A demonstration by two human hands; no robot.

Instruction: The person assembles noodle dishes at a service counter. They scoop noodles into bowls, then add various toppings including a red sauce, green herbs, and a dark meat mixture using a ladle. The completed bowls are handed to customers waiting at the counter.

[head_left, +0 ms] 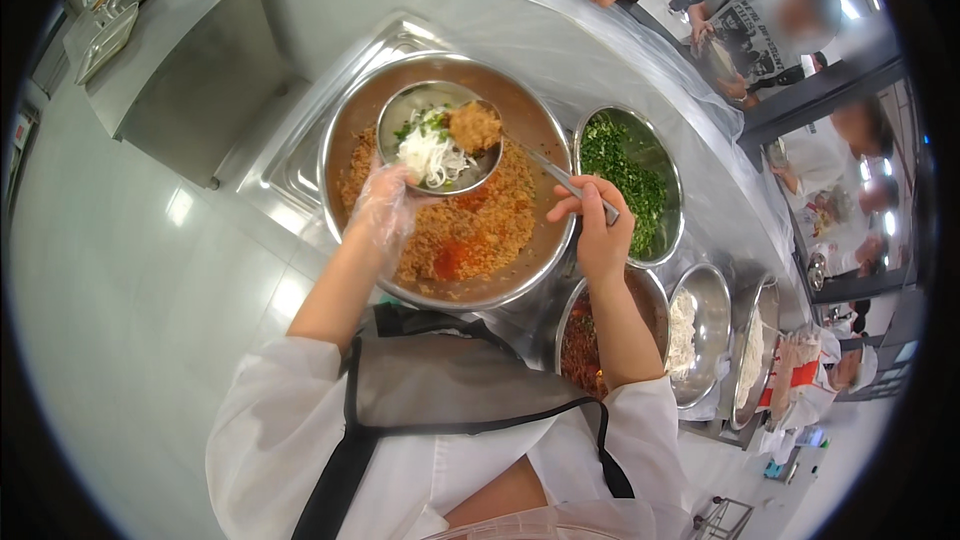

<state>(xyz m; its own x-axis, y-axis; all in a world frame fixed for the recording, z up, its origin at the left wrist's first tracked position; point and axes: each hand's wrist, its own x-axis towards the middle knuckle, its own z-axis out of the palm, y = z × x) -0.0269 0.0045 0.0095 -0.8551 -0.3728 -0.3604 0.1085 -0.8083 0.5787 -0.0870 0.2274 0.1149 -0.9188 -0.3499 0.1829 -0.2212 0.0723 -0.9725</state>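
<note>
My left hand, in a clear plastic glove, holds a small steel bowl by its near rim. White noodles, chopped greens and a lump of brown minced filling lie in that bowl. My right hand grips the handle of a metal spoon, whose scoop end rests over the small bowl with the brown filling on it. Both are held above a large steel basin of orange-brown minced mixture with red sauce patches.
To the right stand a bowl of chopped greens, a bowl of dark red chilli sauce and bowls of white noodles. A plastic sheet covers the counter. Other people stand beyond the counter at the top right. A steel cabinet sits far left.
</note>
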